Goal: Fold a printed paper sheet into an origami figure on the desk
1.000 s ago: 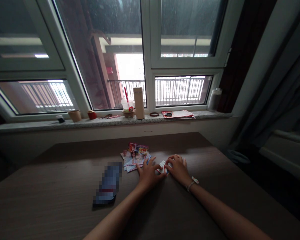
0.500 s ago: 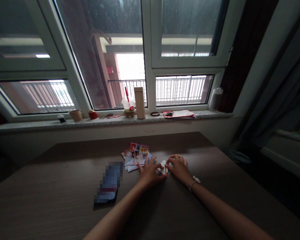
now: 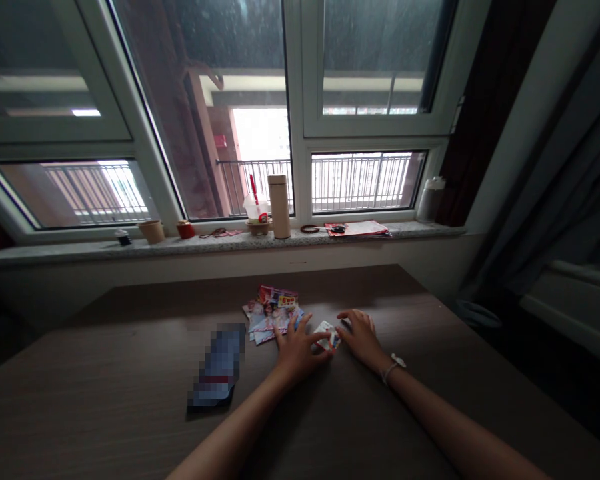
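Observation:
A small piece of printed paper, white with red and blue patches, lies on the brown table between my hands. It looks folded, though fingers cover part of it. My left hand holds it down at the left and near side with thumb and index finger. The other fingers of that hand spread over the edge of a colorful printed paper pile. Just right of the small paper, my right hand has thumb and index finger apart, with nothing between them. Whether its thumb tip touches the paper, I cannot tell.
A dark phone, blurred out, lies left of my left forearm. Along the windowsill stand a beige flask, a plastic cup with a red straw, a paper cup and scissors on printed sheets.
My right hand's thumb and index finger have parted and drawn slightly right from the small paper, uncovering more of it. My left hand has hardly moved.

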`<state>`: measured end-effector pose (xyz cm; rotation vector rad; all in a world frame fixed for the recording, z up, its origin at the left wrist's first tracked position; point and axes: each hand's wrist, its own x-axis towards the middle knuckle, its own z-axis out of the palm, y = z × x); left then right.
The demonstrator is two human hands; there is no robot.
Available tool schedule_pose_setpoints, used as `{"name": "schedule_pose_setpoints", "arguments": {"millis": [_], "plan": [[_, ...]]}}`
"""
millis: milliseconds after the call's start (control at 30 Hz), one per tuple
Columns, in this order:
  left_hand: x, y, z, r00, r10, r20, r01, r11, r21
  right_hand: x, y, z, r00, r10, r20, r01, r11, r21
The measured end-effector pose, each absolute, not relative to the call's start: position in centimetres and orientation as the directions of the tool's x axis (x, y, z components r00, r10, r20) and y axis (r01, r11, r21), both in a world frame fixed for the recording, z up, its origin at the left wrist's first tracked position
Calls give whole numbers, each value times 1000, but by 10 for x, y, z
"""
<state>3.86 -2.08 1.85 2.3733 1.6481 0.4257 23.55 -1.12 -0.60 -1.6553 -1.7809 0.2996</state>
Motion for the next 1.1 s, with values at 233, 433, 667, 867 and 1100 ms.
{"name": "schedule_pose_setpoints", "arguments": {"millis": [233, 433, 667, 867, 1100], "plan": [[38, -22, 21, 301, 948, 107, 900, -320, 296, 252, -15, -11, -142, 936, 324, 666, 332, -668], [36, -22, 22, 295, 952, 85, 908, -307, 284, 251, -19, -5, -264, 927, 265, 653, 374, -658], [37, -22, 24, 284, 958, 41, 917, -284, 279, 251, -19, -3, -270, 938, 216, 728, 346, -591], [39, -23, 27, 274, 962, 22, 921, -269, 282, 247, -22, 3, -224, 950, 219, 776, 310, -550], [39, -23, 29, 273, 962, 11, 923, -265, 278, 245, -21, 8, -170, 952, 254, 843, 274, -463]]}}
